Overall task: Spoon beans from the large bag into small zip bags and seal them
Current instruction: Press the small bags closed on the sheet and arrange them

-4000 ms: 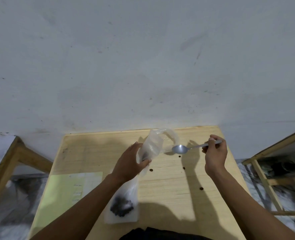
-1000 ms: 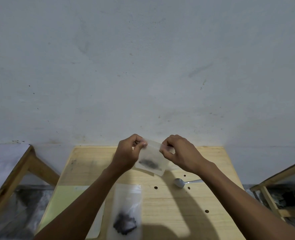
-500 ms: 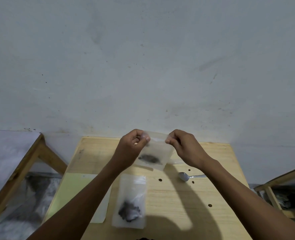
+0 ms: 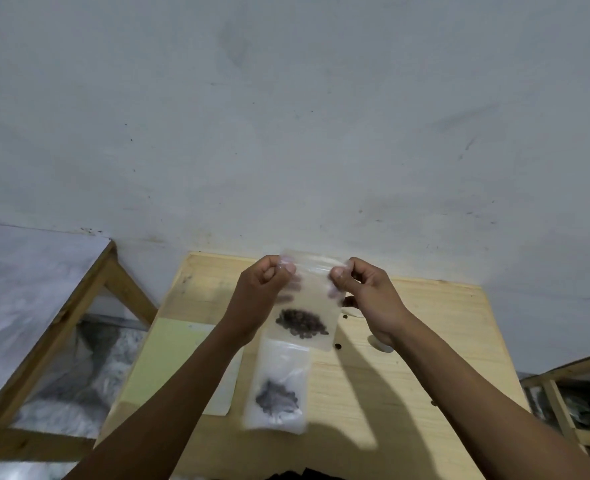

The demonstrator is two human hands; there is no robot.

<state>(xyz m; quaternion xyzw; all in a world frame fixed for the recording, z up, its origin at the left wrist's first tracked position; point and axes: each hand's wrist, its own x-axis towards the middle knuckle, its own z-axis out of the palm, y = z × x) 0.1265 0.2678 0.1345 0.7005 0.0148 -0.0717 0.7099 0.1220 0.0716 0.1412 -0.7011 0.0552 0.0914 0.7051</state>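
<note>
Clear plastic small zip bag [image 4: 307, 308] with beans [image 4: 302, 323] hangs mid-frame above the wooden counter [image 4: 425, 341], its top corners pinched by left hand [image 4: 264, 294] and right hand [image 4: 368, 294], large bag [image 4: 279, 389] lying below.

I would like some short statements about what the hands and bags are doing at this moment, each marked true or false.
1. Both hands pinch the top edge of the small zip bag. True.
2. The small zip bag is empty. False: dark beans sit in its lower part.
3. The right hand holds the spoon. False: it pinches the bag.
4. The large bag lies on the wooden table. True.
5. The left hand rests on the table. False: it is raised.
</note>
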